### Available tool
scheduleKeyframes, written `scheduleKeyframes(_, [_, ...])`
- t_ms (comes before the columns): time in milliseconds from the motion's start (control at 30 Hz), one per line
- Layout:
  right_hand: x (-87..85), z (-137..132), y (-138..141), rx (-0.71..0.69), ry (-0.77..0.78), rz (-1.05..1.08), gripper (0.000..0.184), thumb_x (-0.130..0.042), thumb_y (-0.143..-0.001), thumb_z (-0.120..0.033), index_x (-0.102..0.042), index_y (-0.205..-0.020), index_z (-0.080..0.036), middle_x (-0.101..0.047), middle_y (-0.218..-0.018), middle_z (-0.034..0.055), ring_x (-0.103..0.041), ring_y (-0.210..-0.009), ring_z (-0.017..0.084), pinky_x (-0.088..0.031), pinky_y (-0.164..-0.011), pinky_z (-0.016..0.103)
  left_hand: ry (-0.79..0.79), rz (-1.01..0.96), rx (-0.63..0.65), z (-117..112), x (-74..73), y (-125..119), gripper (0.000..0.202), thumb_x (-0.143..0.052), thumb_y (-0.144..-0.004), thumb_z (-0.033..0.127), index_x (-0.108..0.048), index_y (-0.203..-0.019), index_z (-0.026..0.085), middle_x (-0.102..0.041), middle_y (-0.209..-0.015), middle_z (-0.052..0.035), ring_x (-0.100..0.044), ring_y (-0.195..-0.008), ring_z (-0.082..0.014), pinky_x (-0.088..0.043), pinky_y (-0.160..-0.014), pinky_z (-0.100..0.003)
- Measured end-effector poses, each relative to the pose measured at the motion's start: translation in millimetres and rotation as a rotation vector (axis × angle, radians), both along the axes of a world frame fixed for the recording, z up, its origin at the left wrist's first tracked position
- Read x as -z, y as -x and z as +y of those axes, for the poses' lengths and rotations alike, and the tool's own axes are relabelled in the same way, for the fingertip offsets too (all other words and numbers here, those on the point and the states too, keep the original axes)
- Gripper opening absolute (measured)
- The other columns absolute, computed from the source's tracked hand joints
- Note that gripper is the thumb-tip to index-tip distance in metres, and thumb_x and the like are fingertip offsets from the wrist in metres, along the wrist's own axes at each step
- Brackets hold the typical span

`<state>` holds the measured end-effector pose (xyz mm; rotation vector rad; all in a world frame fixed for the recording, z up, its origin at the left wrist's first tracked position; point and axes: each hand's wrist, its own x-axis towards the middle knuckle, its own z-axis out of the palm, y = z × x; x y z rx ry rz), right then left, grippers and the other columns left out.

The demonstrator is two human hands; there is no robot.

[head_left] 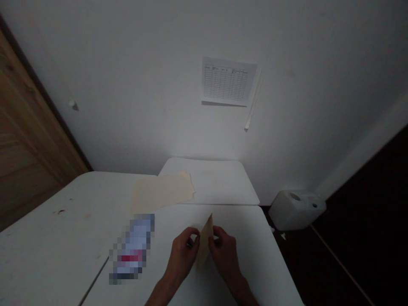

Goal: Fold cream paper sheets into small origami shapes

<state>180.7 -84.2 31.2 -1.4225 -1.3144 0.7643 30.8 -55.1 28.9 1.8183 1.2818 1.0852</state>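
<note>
Step in hand looks like two-handed handling of one tan paper piece (205, 244), maybe shaping or opening it. It stands tilted, near side, between the hands over the white desk (261, 255); can't tell if its lower end touches down. Left hand (185, 247) pinches the left face, right hand (225, 250) pinches the right edge, thumbs and fingertips closed in on it. Beige sheets (162, 190) lie far left of it, well apart; a blurred-out item (134, 246) sits left of the left hand, unidentifiable. Next move likely calls for a light, even pinch from both sides, no creasing.
</note>
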Motion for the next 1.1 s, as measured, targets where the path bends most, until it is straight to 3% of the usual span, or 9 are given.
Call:
scheduleKeyframes(233, [12.6, 4, -16, 0.013, 0.004, 0.020, 0.021, -0.060, -0.083, -0.035, -0.071, -0.087, -0.018, -0.073, -0.080, 0.0054, -0.069, -0.064, 0.020, -0.052, -0.057, 0.025, 0.159, -0.143, 0.015, 6, 11.3, 12, 0.022, -0.054, -0.083, 0.038, -0.063, -0.088, 0.019, -0.064, -0.062, 0.0011, -0.063, -0.052, -0.0167, -0.050, -0.047, -0.024])
scheduleKeyframes(367, [22.7, 4, -23, 0.005, 0.009, 0.050, 0.024, -0.062, -0.082, -0.040, -0.072, -0.084, -0.018, -0.073, -0.077, 0.0058, -0.069, -0.066, 0.021, -0.052, -0.059, 0.026, 0.202, -0.181, 0.053, 6, 8.7, 17, 0.027, -0.055, -0.082, 0.040, -0.066, -0.092, 0.017, -0.068, -0.069, -0.0023, -0.065, -0.057, -0.0177, -0.052, -0.052, -0.026])
scheduleKeyframes(567, [29.7, 6, -30, -0.063, 0.037, 0.124, 0.023, -0.066, -0.079, -0.037, -0.074, -0.090, -0.018, -0.074, -0.081, 0.0066, -0.069, -0.073, 0.022, -0.053, -0.066, 0.029, 0.107, -0.135, 0.169, 6, 10.2, 27, 0.027, -0.052, -0.084, 0.032, -0.071, -0.099, 0.021, -0.071, -0.105, -0.0074, -0.067, -0.092, -0.0219, -0.055, -0.077, -0.031])
scheduleKeyframes(800, [32.3, 4, -41, -0.161, 0.033, 0.087, 0.020, -0.062, -0.078, -0.021, -0.074, -0.094, -0.019, -0.074, -0.094, 0.0071, -0.069, -0.085, 0.023, -0.054, -0.076, 0.032, 0.079, -0.156, 0.241, 11, 27.2, 40, 0.029, -0.053, -0.079, 0.021, -0.072, -0.101, 0.020, -0.069, -0.115, -0.0104, -0.064, -0.106, -0.0245, -0.052, -0.091, -0.038])
scheduleKeyframes(1100, [43.5, 3, -52, -0.210, -0.157, -0.267, 0.025, -0.057, -0.079, -0.013, -0.071, -0.097, -0.022, -0.072, -0.097, 0.0060, -0.066, -0.091, 0.020, -0.051, -0.085, 0.035, -0.108, 0.013, 0.266, 11, 36.2, 47, 0.030, -0.048, -0.081, 0.011, -0.069, -0.099, 0.022, -0.068, -0.115, -0.0077, -0.063, -0.109, -0.0206, -0.051, -0.095, -0.036])
